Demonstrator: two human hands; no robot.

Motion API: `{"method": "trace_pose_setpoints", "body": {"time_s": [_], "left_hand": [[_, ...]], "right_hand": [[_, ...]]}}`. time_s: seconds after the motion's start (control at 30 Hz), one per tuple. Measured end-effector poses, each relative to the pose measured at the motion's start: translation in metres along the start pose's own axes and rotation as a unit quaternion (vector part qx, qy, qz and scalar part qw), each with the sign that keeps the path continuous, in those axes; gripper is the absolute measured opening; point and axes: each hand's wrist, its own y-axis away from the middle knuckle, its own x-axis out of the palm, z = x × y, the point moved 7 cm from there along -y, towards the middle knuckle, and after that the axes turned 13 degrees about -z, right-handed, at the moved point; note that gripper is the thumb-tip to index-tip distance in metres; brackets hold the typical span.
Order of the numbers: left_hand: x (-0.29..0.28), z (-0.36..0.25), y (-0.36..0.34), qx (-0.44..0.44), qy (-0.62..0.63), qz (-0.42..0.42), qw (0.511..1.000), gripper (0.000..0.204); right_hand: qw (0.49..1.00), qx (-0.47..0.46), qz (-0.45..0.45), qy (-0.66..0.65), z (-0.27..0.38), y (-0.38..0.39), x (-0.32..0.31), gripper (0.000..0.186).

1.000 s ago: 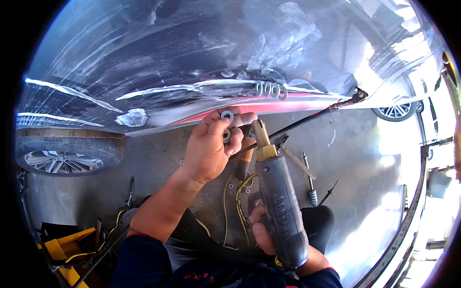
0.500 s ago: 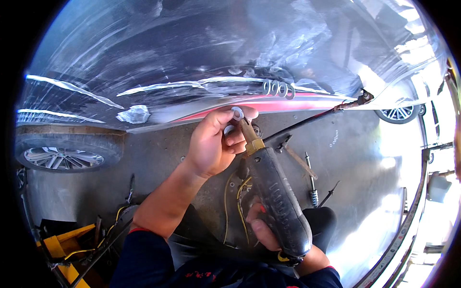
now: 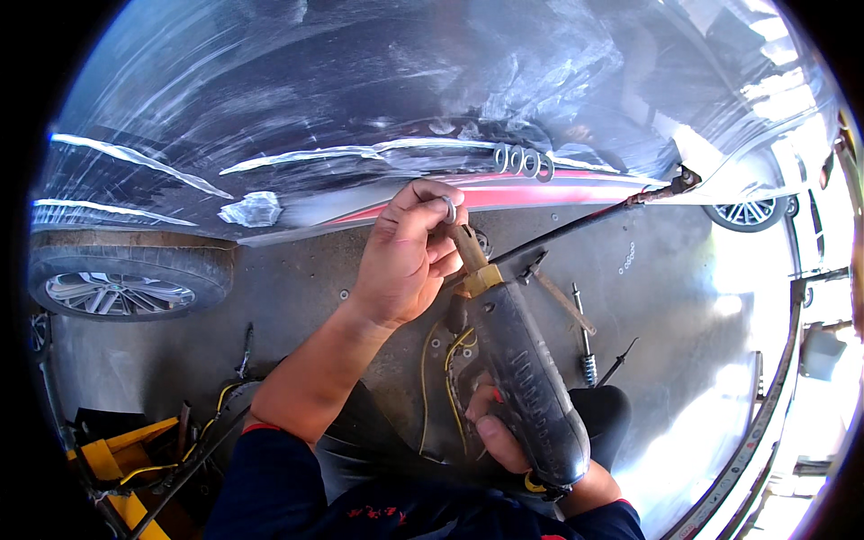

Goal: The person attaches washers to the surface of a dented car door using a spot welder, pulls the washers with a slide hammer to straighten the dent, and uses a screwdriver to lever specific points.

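Observation:
Between the thumb and fingers of my left hand [image 3: 405, 256] is a metal washer [image 3: 449, 211], seen tilted at the brass-coloured tip of a dent-pulling spot-welding gun. My right hand [image 3: 495, 439] is wrapped round the handle of this black welding gun [image 3: 531, 378], whose body hides part of the grip. The gun points up and away, toward the dark car side panel [image 3: 360, 99]. Several washers [image 3: 522, 162] stand on edge in a row on the panel, right of my left hand. Whether the washer touches the gun tip I cannot tell.
A long dark bar [image 3: 585, 225] reaches from the panel's right side toward the gun. On the floor lie a hammer [image 3: 562, 301], a slide rod with a spring [image 3: 587, 346] and yellow cables [image 3: 450, 378]. A wheel [image 3: 126, 283] is at left, a yellow metal frame [image 3: 121, 450] at lower left.
My left fingers have turned the washer from nearly face-on to more edge-on at the gun tip. A second washer seen among those fingers is now hidden. The gun has shifted slightly right and down.

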Motion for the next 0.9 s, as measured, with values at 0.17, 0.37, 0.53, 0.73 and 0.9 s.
{"method": "trace_pose_setpoints", "body": {"time_s": [0.17,0.37,0.53,0.73,0.9], "left_hand": [[0.0,0.002,-0.001,-0.004,0.009,-0.005,1.0,0.015],[0.0,0.006,-0.004,-0.023,0.044,0.013,0.999,0.018],[-0.003,0.013,-0.006,-0.045,0.062,0.022,0.997,0.019],[0.004,0.015,0.001,-0.071,0.03,0.026,0.997,0.02],[-0.002,0.012,-0.002,-0.086,0.064,-0.021,0.994,0.015]], "right_hand": [[1.0,0.021,0.01,0.005,-0.007,0.004,0.001,0.026],[0.999,0.01,-0.042,-0.005,-0.012,0.006,0.0,0.036],[0.999,0.012,-0.04,-0.011,-0.009,0.005,0.002,0.038],[0.998,-0.016,0.019,0.065,-0.001,-0.008,0.004,0.029],[0.994,0.064,-0.055,-0.067,0.003,-0.011,0.007,0.021]]}}
